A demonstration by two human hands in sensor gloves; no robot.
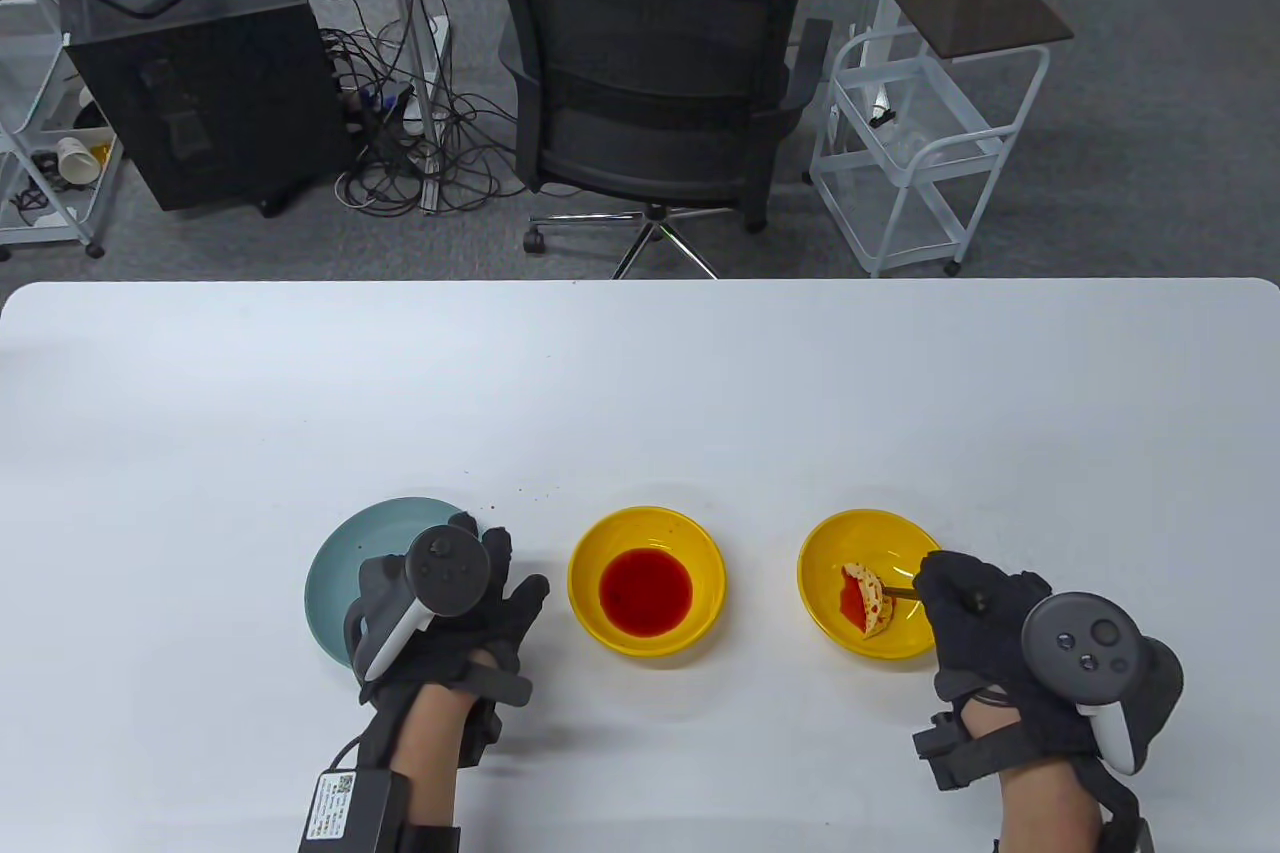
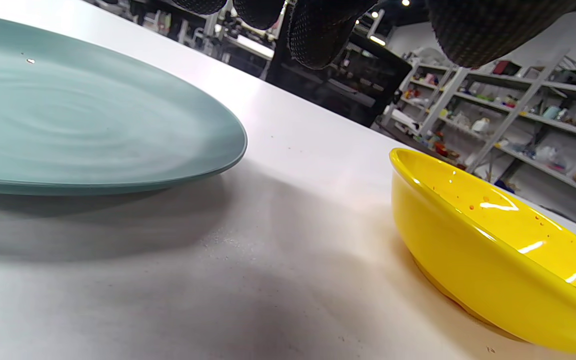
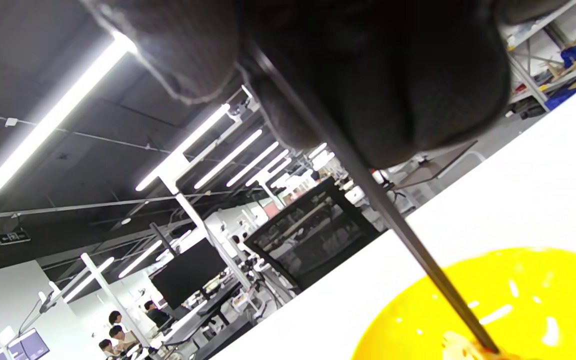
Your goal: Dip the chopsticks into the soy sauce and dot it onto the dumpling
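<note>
A yellow bowl (image 1: pixel 593 583) of red sauce (image 1: pixel 646 592) sits at the table's front centre; it shows in the left wrist view (image 2: pixel 468 260). A second yellow bowl (image 1: pixel 825 553) to its right holds a sauce-stained dumpling (image 1: pixel 868 600). My right hand (image 1: pixel 975 608) grips dark chopsticks (image 3: pixel 393 220), whose tips touch the dumpling; the bowl shows in the right wrist view (image 3: pixel 543 300). My left hand (image 1: pixel 470 608) rests empty on the table over the right edge of a teal plate (image 1: pixel 335 573), fingers spread.
The teal plate (image 2: pixel 68 125) is bare. Small red sauce specks (image 1: pixel 520 493) dot the table behind the bowls. An office chair (image 1: pixel 650 93) and a white cart (image 1: pixel 920 153) stand beyond the far table edge.
</note>
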